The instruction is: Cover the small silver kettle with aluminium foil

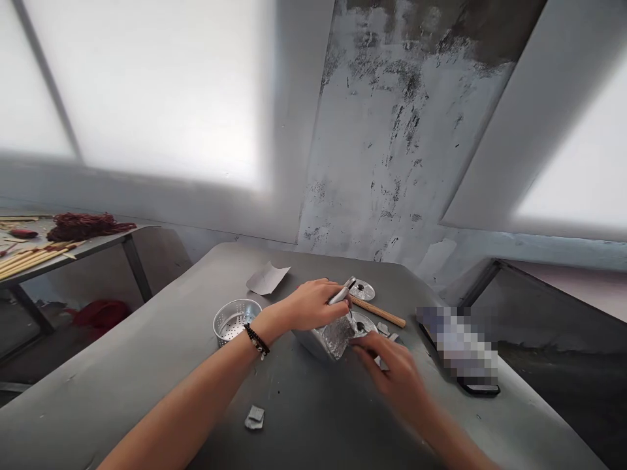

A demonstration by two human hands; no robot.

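On one gray worktop, left hand and right hand meet at one silvery metal piece, the right pinching its edge, near one perforated basket, one wooden rod and two dark-centered discs; the left grips one tool.

Left hand gripping a silver tool, right hand pinching a shiny metal piece;
a perforated basket stands beside the left wrist on the grey tabletop; a wooden handle lies near a metal disc.
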